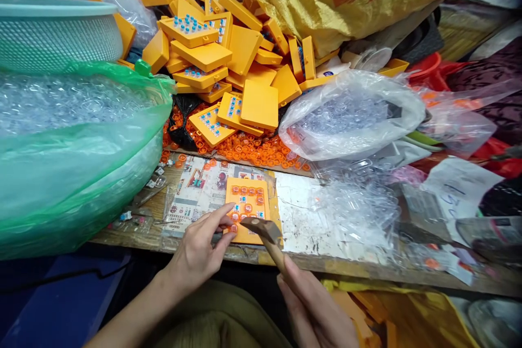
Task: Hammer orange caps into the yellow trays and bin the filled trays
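Note:
An orange-yellow plastic panel lies flat on printed paper at the bench's front edge. Round orange caps sit on it in rows, and a few blue-and-white switches show bare between them. My left hand reaches in from the left, with thumb and fingers closed around an orange cap at the panel's lower left. In my right hand is a hammer, gripped by its wooden handle. Its metal head hangs over the panel's lower part and hides some of it.
Behind, similar yellow panels are heaped over loose orange caps. A green bag of clear plastic pieces bulges at the left, below a light-blue basket. To the right stand a white bag and loose clear pieces.

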`<state>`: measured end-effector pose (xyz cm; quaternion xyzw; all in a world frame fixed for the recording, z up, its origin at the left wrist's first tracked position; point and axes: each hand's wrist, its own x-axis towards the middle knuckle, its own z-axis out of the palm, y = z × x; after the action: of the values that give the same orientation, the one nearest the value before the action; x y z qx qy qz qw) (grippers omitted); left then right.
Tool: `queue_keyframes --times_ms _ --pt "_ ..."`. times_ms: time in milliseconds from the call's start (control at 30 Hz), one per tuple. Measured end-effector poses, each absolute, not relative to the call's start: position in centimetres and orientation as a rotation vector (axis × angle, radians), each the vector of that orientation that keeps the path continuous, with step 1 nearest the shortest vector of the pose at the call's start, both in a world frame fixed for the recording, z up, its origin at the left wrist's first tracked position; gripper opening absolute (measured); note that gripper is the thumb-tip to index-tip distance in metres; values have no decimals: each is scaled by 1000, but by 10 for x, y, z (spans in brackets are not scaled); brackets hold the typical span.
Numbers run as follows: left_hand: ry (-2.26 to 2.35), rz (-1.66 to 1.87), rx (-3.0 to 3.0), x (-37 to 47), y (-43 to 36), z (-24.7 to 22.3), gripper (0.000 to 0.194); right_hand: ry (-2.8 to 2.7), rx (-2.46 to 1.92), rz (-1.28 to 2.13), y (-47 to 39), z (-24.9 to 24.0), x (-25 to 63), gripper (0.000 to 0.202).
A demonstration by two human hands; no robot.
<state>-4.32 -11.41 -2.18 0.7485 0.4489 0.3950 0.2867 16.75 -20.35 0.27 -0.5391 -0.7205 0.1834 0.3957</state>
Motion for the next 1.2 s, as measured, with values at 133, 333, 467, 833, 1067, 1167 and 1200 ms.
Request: queue_keyframes --times_ms 133,333,467,833,1067,1167,1200 --pt "1196 1046 1946 -43 -113 -19 53 -1864 -1379 492 -205 -4 164 53" --pt "1220 1015 1823 -40 -114 -21 53 -1901 -1373 604 -200 1 166 55" --pt "1241 1025 1747 -38 -113 -22 49 -1788 -1384 564 -199 10 168 59" --pt "1245 1015 1543 -38 -110 -21 46 -1836 -1450 645 -204 -7 164 43" --pt "1326 896 1542 -39 -101 -16 85 -1452 -1895 230 -170 6 205 34" --pt "1310 804 1534 -34 -100 -17 88 -1528 -2066 205 -135 10 231 33" --pt "1304 788 1529 -32 -101 -17 88 -1576 -2062 204 -124 10 237 32"
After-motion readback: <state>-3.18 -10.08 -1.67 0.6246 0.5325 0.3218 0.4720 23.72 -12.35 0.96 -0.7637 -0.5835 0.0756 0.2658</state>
